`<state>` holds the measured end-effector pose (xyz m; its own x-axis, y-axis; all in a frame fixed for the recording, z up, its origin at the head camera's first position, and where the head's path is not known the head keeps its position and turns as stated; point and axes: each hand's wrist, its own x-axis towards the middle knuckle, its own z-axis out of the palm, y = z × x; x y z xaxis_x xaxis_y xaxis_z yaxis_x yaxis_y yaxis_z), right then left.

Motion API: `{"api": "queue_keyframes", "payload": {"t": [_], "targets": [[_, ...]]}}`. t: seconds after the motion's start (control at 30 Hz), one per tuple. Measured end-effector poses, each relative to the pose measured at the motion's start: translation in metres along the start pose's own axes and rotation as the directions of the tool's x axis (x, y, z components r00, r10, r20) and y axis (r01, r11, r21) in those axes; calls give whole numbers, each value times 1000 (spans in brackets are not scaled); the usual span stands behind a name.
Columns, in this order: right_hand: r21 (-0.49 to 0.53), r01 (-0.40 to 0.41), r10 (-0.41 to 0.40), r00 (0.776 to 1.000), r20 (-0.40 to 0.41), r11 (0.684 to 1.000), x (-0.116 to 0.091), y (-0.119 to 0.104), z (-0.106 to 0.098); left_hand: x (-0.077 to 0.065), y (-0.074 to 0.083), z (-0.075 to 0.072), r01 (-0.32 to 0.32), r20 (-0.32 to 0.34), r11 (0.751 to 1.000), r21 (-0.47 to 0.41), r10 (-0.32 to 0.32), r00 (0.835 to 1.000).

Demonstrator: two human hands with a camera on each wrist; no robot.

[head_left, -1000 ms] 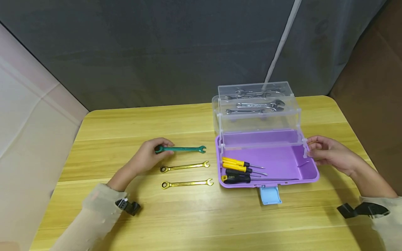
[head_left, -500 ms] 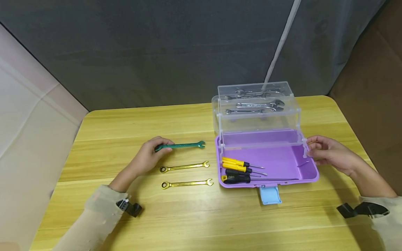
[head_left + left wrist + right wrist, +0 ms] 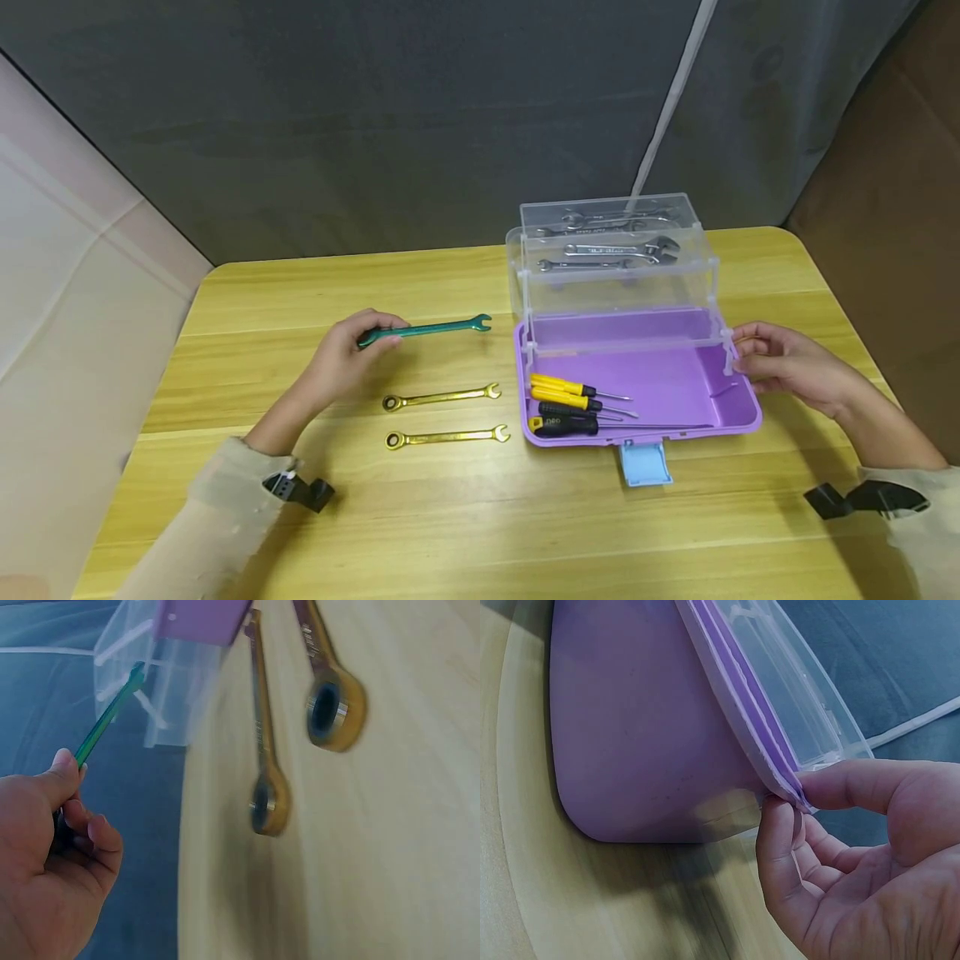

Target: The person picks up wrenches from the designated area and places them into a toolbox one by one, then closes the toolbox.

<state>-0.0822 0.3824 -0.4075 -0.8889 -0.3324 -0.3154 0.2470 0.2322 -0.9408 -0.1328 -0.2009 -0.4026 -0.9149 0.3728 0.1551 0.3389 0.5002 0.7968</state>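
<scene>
Your left hand [image 3: 347, 354] has the green wrench [image 3: 431, 329] pinched by one end, off the counter [image 3: 450, 525], left of the box [image 3: 652, 387] — right hand [image 3: 798, 371] pinches its rim, probably for steadiness.

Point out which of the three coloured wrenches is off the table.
The green wrench, held up by the left hand; the two gold wrenches lie on the table.

I see a small screened-off booth; dark grey cloth [image 3: 375, 125] hangs across the top of the frame, a pale sheet [image 3: 75, 292] closes the left edge, a brown screen [image 3: 892, 192] the upper right; a wood-grain table [image 3: 480, 533] fills the lower middle; home or workshop, I can't tell.
</scene>
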Motion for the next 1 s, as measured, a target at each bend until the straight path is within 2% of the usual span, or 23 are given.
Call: {"api": "queue_keyframes", "payload": {"t": [0.23, 0.5, 1.0], "targets": [[-19, -6, 6, 1000, -9, 1000, 1, -1, 0, 4, 12, -5, -30, -13, 999, -19, 30, 999], [-41, -17, 17, 1000, -18, 999, 1, -2, 0, 10, 28, -4, -39, -12, 999, -15, 38, 999], [-43, -14, 14, 1000, -11, 999, 0, -1, -1, 35, 71, 23, -78, -15, 996, -43, 78, 997]]}}
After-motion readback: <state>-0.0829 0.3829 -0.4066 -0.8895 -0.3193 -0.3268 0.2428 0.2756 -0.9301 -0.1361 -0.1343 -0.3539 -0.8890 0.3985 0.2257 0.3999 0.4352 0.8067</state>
